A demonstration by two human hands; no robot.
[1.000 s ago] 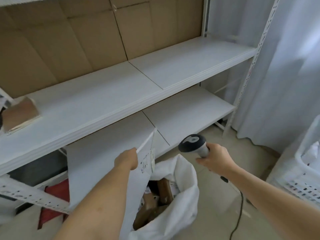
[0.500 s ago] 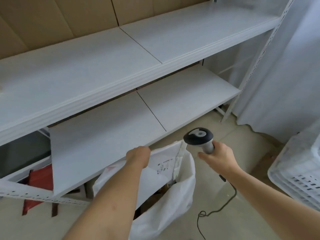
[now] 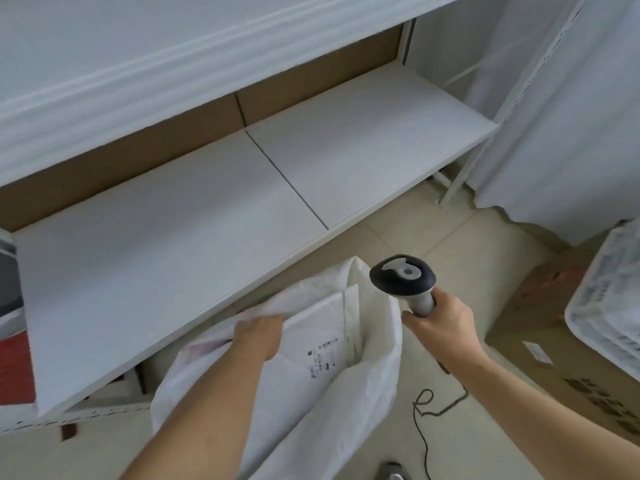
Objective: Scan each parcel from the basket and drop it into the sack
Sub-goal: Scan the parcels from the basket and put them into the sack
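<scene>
A white sack [image 3: 374,386] stands open on the floor below the lower shelf. A flat white mailer parcel [image 3: 311,344] with a printed label lies tilted in the sack's mouth. My left hand [image 3: 258,336] grips the parcel's upper left edge. To the right, my right hand [image 3: 440,318] holds a handheld barcode scanner [image 3: 403,277] by its grey handle, its dark head above the sack's right rim. The white plastic basket [image 3: 609,306] shows at the right edge.
A white lower shelf [image 3: 207,216] runs behind the sack, with another shelf above it. A flattened cardboard box [image 3: 554,341] lies on the tiled floor under the basket. The scanner's black cable [image 3: 429,407] trails on the floor. A white curtain [image 3: 571,116] hangs at the right.
My left hand has lowered the white parcel from upright above the sack down into its mouth. The view has tilted downward. The scanner stays beside the sack.
</scene>
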